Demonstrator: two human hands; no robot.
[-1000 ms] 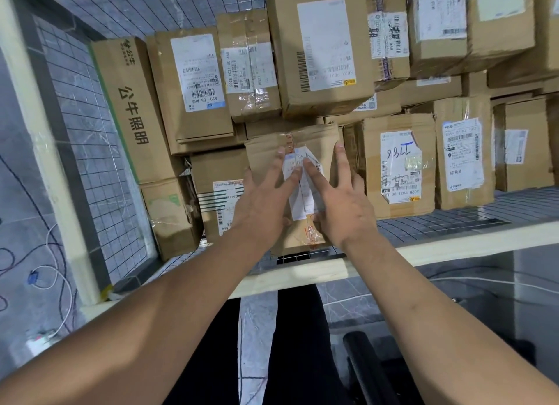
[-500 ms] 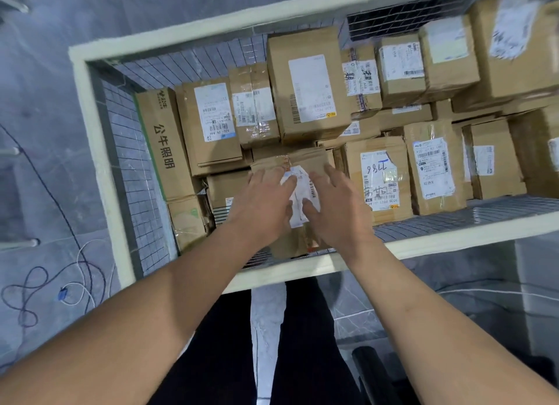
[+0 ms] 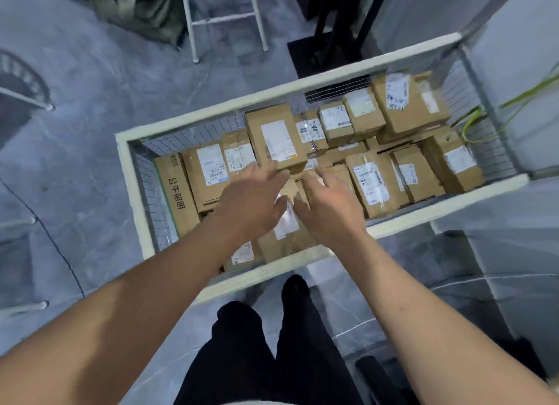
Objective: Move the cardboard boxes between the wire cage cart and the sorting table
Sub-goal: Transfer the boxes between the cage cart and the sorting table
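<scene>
Observed from beside the cart: the left hand (image 3: 252, 202) and the right hand (image 3: 331, 211) are over the near end of the wire cage cart (image 3: 438, 206), side by side above the small labelled box (image 3: 287, 226).

Change noted: half a second ago both palms lay flat on this box, fingers across its white label. Now the fingers are spread and nearly straight, and the label shows in the gap between the hands. The head view has also drawn well back and up, so the whole cart rim is in sight.

Grip: neither hand has a hold on anything. Both are loose and wide, with no finger curled round an edge. Motion blur prevents saying whether the fingertips touch the cardboard.

Position of goods: the small box lies inside the cart against the near rim, among the other cardboard boxes (image 3: 276, 138), which fill the basket. No counter can be made out here.

Assessment: this box appears delivered and released. The likely next need is a fresh box from outside the cart.
</scene>
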